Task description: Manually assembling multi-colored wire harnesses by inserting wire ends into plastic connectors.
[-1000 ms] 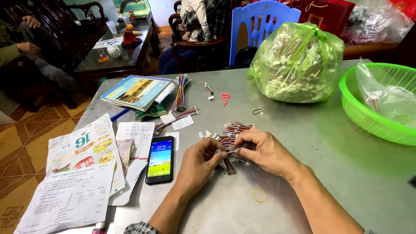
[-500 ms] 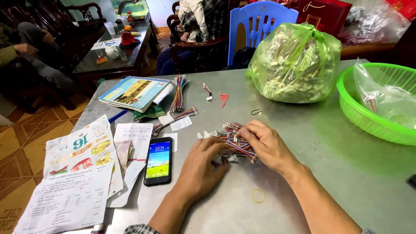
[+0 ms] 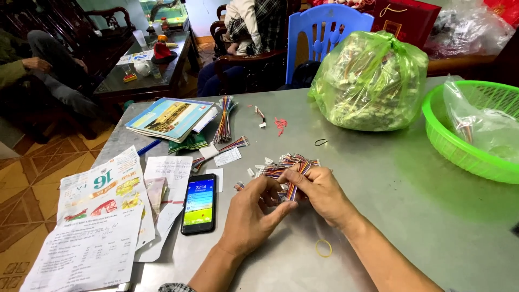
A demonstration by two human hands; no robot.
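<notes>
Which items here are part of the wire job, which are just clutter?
In use:
left hand and right hand, both on the wire bundle
spare wire bundles
yellow rubber band
green bag of wires
green basket

Lying about:
phone
papers
booklets
blue pen

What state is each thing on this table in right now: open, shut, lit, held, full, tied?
Phone: screen lit, lying flat.
Green plastic bag: full, knotted shut.
Green basket: upright, holding a clear bag.
Wire bundle: held by the left hand and right hand.
Yellow rubber band: loose on table.
</notes>
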